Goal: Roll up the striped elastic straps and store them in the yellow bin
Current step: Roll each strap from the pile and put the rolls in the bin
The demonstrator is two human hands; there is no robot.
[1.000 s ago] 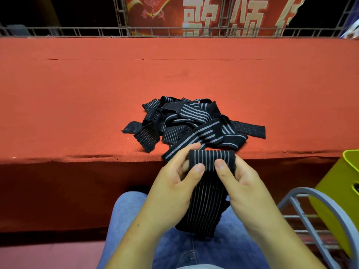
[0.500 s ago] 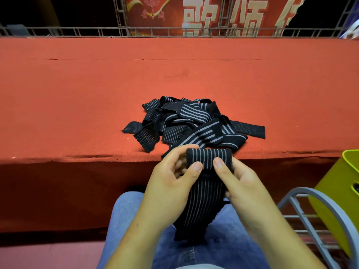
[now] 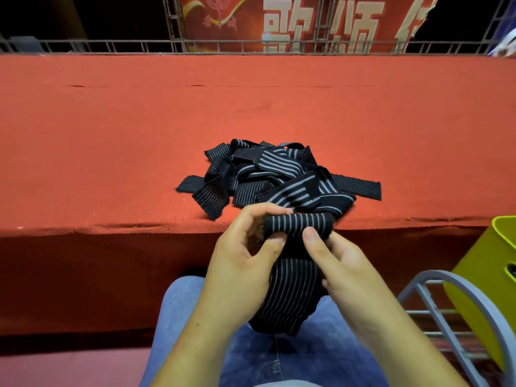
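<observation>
Shifted slightly toward the left of the frame since a second ago, the rolled end (image 3: 298, 225) of a black striped elastic strap is held at centre frame, just in front of the near edge of the worktop (image 3: 111, 149), and the roll is seen a little slimmer than before. It is pinched by both hands. The left hand (image 3: 237, 263) is curled around the roll's left end, with its fingers (image 3: 275, 243) bent over the top and the thumb pressed up from below. The right hand (image 3: 343, 269) is closed on the right end, thumb laid against the front of the roll, its remaining fingers mostly hidden behind the fabric.

The strap's loose tail (image 3: 290, 297) is hung between the two wrists and is gathered at its lower end on a lap clad in blue jeans (image 3: 307, 358).

Just beyond the hands, a tangled pile of straps (image 3: 268, 177) of the same kind is spread on the red-carpeted worktop, one flat end stretched toward the right.

At the right edge of the frame, lower than the worktop, part of the yellow bin (image 3: 485, 289) is shown, well apart from the hands and partly crossed by a curved grey metal frame (image 3: 435, 272). Little of its inside can be made out.

Along the top of the frame, a red banner (image 3: 279, 23) with pale characters is seen behind a metal railing (image 3: 111, 47).
</observation>
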